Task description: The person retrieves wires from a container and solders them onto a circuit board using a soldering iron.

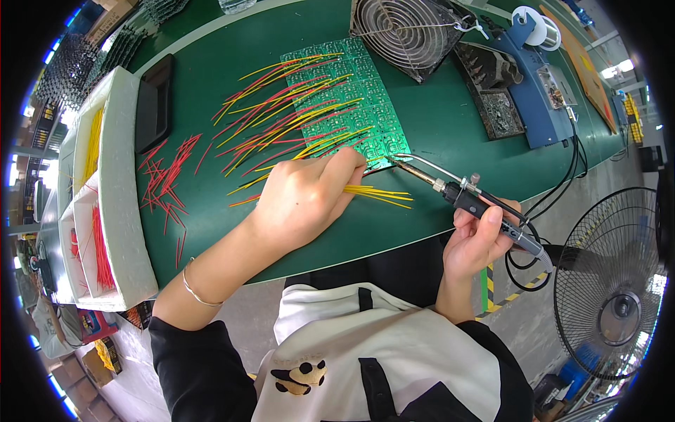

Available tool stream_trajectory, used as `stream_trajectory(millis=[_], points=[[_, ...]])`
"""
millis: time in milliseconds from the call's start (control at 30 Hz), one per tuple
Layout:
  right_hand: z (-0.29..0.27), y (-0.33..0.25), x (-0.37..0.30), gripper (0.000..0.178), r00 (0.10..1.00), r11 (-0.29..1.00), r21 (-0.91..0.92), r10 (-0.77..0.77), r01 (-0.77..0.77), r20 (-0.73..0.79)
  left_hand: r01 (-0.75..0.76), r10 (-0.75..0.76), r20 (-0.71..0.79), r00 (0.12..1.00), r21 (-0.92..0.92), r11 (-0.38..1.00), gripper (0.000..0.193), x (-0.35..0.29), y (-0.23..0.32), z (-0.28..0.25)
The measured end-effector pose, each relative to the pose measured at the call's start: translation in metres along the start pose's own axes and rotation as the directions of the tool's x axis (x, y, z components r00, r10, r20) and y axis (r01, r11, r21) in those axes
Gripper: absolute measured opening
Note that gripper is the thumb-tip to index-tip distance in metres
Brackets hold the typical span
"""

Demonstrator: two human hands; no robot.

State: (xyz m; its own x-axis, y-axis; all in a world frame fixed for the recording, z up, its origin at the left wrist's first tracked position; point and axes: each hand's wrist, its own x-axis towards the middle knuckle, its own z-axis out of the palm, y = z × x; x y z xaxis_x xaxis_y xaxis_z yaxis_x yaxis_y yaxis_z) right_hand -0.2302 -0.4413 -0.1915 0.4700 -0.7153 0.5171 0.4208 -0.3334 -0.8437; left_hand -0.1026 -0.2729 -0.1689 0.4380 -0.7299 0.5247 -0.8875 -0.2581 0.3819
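Head view: left hand [306, 193] pinches thin, limp yellow wires [380, 193] near the green circuit board [351, 105]; right hand [481, 235] wraps the rigid soldering iron [457, 190] by its insulated handle, clear of the tip.

1. The left hand [306, 197] is lying palm down, its fingers curled and pinched together at the tips.
2. The left forearm is reaching up from the lower left, bare, with the dark sleeve pushed back to the elbow.
3. The right hand [479, 239] is gripping with fingers wrapped tight, thumb lying on top, wrist bent upward.
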Motion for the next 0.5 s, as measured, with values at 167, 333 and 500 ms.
stream_trajectory(millis=[167, 333, 500], points=[[-0.0005, 0.0005, -0.0004, 0.027, 1.000, 1.000, 0.022, 0.018, -0.018, -0.008, -0.001, 0.001, -0.002, 1.000, -0.005, 1.000, 0.015, -0.0006, -0.0004, 0.0008], [0.0000, 0.0000, -0.0002, 0.027, 0.999, 1.000, 0.017, 0.023, -0.023, -0.029, -0.005, 0.005, -0.009, 1.000, -0.004, 1.000, 0.014, 0.0006, 0.0009, 0.0002], [-0.0016, 0.0022, -0.0014, 0.028, 0.997, 0.998, 0.053, 0.047, -0.044, -0.062, -0.008, 0.007, -0.019, 1.000, -0.012, 1.000, 0.014, 0.0009, 0.0009, 0.0003]])
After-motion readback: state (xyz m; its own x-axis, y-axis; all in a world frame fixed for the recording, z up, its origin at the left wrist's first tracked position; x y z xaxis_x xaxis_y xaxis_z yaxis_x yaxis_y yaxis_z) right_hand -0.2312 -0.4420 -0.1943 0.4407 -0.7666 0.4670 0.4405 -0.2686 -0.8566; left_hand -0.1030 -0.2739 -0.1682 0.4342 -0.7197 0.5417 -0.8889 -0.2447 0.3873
